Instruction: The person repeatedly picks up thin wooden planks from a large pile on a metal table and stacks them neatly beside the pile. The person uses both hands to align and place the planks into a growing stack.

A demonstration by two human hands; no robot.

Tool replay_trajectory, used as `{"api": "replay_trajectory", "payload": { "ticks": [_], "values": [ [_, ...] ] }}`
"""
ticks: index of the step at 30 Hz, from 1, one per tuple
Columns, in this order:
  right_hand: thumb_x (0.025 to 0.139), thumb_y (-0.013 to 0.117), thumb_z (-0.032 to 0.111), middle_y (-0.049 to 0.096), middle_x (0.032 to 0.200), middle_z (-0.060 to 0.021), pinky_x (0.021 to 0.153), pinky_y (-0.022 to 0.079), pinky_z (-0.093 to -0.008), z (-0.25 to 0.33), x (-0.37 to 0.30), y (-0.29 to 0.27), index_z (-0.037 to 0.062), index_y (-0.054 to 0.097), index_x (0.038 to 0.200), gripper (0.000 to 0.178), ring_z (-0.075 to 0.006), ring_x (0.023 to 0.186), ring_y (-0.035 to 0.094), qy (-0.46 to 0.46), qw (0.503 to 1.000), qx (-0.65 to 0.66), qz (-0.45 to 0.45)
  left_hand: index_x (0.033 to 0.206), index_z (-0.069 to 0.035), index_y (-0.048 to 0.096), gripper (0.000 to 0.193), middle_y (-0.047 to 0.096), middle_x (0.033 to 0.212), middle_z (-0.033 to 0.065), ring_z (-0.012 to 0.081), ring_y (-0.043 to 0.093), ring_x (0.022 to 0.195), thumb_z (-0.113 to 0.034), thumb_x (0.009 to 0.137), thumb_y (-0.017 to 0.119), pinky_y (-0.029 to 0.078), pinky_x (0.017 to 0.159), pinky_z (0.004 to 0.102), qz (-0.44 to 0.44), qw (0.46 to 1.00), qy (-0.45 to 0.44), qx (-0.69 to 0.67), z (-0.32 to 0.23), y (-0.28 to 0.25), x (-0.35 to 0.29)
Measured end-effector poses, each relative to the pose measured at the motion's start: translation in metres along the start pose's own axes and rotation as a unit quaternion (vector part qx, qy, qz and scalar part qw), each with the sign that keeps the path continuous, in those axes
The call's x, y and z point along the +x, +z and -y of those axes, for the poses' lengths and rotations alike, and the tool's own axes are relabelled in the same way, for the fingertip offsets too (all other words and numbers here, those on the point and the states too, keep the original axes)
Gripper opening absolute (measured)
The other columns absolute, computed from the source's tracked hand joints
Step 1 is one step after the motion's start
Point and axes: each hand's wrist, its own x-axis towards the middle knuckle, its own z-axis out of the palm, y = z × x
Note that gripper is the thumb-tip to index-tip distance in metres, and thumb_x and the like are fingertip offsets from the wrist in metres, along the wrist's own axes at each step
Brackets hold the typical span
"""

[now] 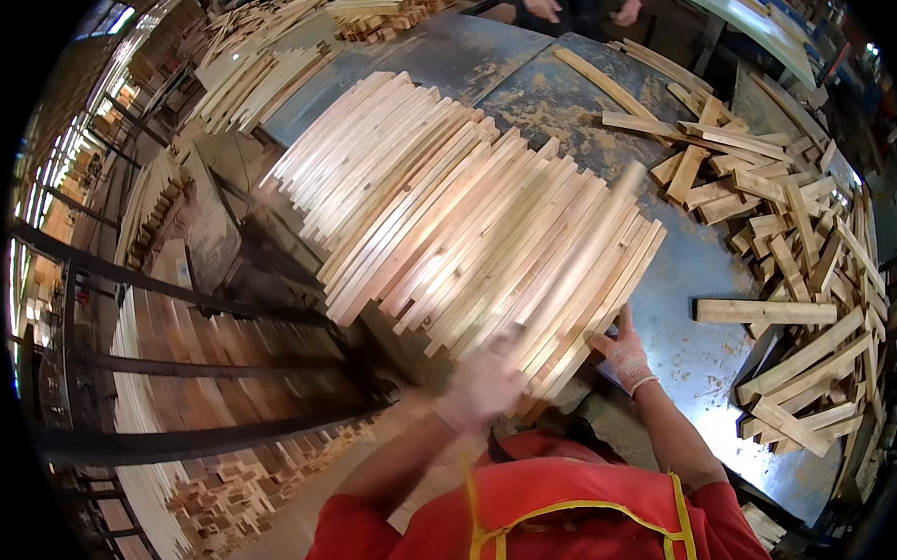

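Here, one row of wooden strips [497, 233], one right hand [627, 356], fingers [625, 320] spread, one left hand [481, 384], fingers too blurred to tell.

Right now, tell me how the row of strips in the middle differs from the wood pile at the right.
The row of strips lies side by side, nearly parallel; the wood pile is jumbled at many angles. The row's pieces look longer, the pile's mostly shorter. The left hand and right hand are at the row's near end, neither at the pile. Both are bare wood.

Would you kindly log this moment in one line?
left hand: blurred, at wooden strips; right hand: at strips' right edge; strips: side by side; jumbled boards: right
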Motion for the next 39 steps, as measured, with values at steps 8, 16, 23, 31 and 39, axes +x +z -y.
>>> {"api": "replay_trajectory", "payload": {
  "ticks": [8,16,23,31,39],
  "values": [
    [0.089,0.075,0.021,0.063,0.144,-0.0190,0.109,0.049,-0.0435,0.015,-0.014,-0.087,0.0097,0.044,0.157,0.076,-0.0396,0.127,0.063,0.046,0.977,-0.206,0.009,0.138,-0.006,0.060,0.060,0.063,0.132,0.0144,0.0346,0.057,0.126,-0.035,0.088,0.074,0.044,0.109,0.0486,-0.273,0.863,-0.043,0.423,0.191,-0.108,0.032],
    [0.088,0.072,0.026,0.069,0.128,-0.0113,0.105,0.046,-0.0457,0.050,0.043,-0.244,0.0150,0.062,0.136,0.050,-0.0274,0.125,0.062,-0.094,0.712,-0.695,0.039,0.167,-0.005,0.027,0.084,0.032,0.171,0.0160,0.0324,0.028,0.158,-0.043,0.099,0.060,0.024,0.129,0.0486,-0.261,0.849,0.018,0.459,0.063,0.004,0.059],
    [0.079,0.073,0.028,0.070,0.100,-0.0091,0.092,0.050,-0.0481,0.064,-0.006,-0.221,0.0149,0.069,0.104,0.028,-0.0322,0.098,0.067,-0.249,0.838,-0.482,-0.054,0.157,-0.003,0.043,0.095,0.045,0.159,0.0186,0.0380,0.040,0.148,-0.044,0.081,0.082,0.030,0.123,0.0529,-0.086,0.916,0.309,0.240,-0.138,0.147,0.065],
    [0.090,0.078,0.020,0.065,0.134,-0.0217,0.108,0.050,-0.0433,-0.075,-0.004,-0.389,-0.0023,0.056,0.144,0.062,-0.0360,0.124,0.063,0.145,0.829,0.038,-0.538,0.154,-0.008,0.047,0.091,0.053,0.146,0.0162,0.0347,0.052,0.134,-0.052,0.082,0.080,0.042,0.112,0.0509,-0.002,0.908,0.318,0.272,-0.247,0.215,0.154],
    [0.096,0.074,0.012,0.072,0.104,-0.0094,0.076,0.063,-0.0401,-0.017,-0.055,-0.358,0.0014,0.061,0.129,0.037,-0.0238,0.088,0.072,0.051,0.805,0.504,-0.309,0.164,-0.009,0.037,0.075,0.066,0.107,0.0058,0.0128,0.063,0.083,-0.023,0.098,0.070,0.053,0.073,0.0285,0.379,0.839,-0.002,-0.389,-0.199,0.150,0.102]
  ]
}}
